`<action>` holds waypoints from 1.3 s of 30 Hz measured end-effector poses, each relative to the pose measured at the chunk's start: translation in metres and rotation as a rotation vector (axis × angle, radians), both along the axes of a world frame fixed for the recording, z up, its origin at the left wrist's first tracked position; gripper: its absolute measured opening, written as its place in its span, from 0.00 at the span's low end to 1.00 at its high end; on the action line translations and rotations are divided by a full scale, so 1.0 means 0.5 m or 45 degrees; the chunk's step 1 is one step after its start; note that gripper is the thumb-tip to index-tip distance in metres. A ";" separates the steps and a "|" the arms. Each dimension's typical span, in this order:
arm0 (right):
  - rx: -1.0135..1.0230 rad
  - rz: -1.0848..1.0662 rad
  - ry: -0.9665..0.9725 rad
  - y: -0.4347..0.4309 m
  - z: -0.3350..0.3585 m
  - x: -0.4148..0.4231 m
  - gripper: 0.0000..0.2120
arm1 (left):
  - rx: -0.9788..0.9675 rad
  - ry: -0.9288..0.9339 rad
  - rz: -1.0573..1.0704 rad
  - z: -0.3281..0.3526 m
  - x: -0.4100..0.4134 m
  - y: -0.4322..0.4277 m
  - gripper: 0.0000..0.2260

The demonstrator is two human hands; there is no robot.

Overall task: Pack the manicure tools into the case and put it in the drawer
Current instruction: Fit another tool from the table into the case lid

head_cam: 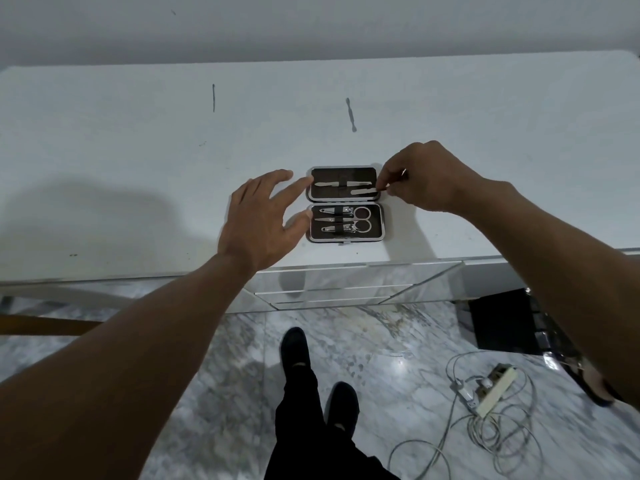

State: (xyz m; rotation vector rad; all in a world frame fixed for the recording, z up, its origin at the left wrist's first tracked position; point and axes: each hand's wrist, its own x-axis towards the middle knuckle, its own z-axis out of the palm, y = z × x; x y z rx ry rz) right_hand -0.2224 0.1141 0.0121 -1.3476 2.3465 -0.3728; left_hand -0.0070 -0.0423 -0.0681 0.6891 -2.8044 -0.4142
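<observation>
A white table (pixel 138 168) with mirrored drawer fronts (pixel 346 282) stands against a pale grey wall (pixel 311 26), above a grey-veined marble floor (pixel 381 341). One dark, metal-rimmed manicure case (pixel 346 240) lies open near the table's front edge. Its lid carries one pair of silver tweezers (pixel 332 183). Its base holds two nail clippers (pixel 337 211) and one pair of scissors (pixel 329 220). The left hand (pixel 263 216) has its fingers spread, the forefinger touching the case's left rim. The right hand (pixel 426 178) pinches one flat silver nail file (pixel 363 192) over the lid. Two loose tools lie farther back: a thin dark stick (pixel 213 97) and a double-ended metal tool (pixel 350 115).
</observation>
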 end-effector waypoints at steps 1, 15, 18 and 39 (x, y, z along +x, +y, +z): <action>0.002 0.020 0.018 0.000 -0.001 0.001 0.13 | 0.004 0.005 0.002 0.000 0.000 0.000 0.22; 0.066 0.236 0.271 -0.016 -0.021 0.008 0.16 | 0.005 0.017 0.005 -0.004 0.003 -0.002 0.23; 0.060 0.234 0.283 -0.016 -0.023 0.009 0.16 | 0.000 0.001 0.005 -0.006 0.002 -0.002 0.22; -0.079 0.081 0.130 0.004 -0.022 0.015 0.13 | 0.005 0.002 0.010 -0.003 0.002 -0.001 0.22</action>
